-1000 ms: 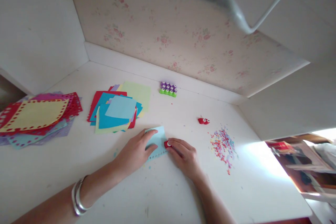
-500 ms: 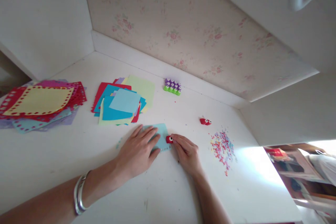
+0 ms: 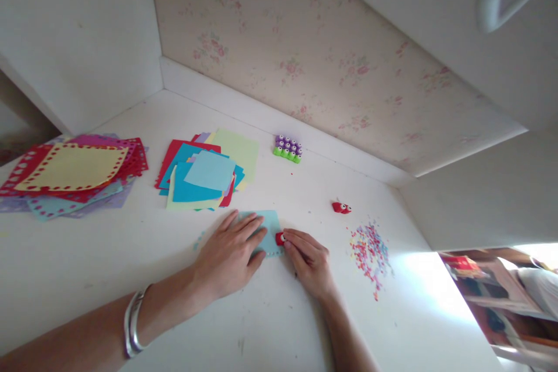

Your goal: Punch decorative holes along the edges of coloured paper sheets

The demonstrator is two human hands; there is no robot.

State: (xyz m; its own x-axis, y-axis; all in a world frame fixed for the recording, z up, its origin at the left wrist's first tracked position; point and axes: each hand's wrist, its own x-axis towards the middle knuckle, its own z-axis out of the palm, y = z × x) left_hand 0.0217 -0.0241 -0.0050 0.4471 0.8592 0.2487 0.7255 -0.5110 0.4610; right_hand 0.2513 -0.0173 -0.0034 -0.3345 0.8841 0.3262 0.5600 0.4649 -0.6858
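A light blue sheet of paper (image 3: 271, 224) lies on the white tabletop, with a row of small punched holes along its near edge. My left hand (image 3: 233, 247) rests on the sheet, fingers spread, and covers its left part. At the sheet's right edge sits a small red hole punch (image 3: 279, 239) with a white and black eye-like button. The thumb and fingers of my right hand (image 3: 310, 258) pinch this punch and hide part of it. Light blue punched bits (image 3: 199, 239) lie left of my left hand.
Stacked coloured paper (image 3: 200, 177) lies beyond my left hand. Farther left is a pile of sheets with punched borders (image 3: 74, 168). Purple and green eye-topped pieces (image 3: 288, 148) stand near the wall. Two red ones (image 3: 341, 207) sit right, beyond scattered confetti (image 3: 370, 250).
The view has tilted slightly, so everything sits a little lower in the picture. My right hand still holds the red hole punch at the sheet's right edge. My left hand stays on the paper.
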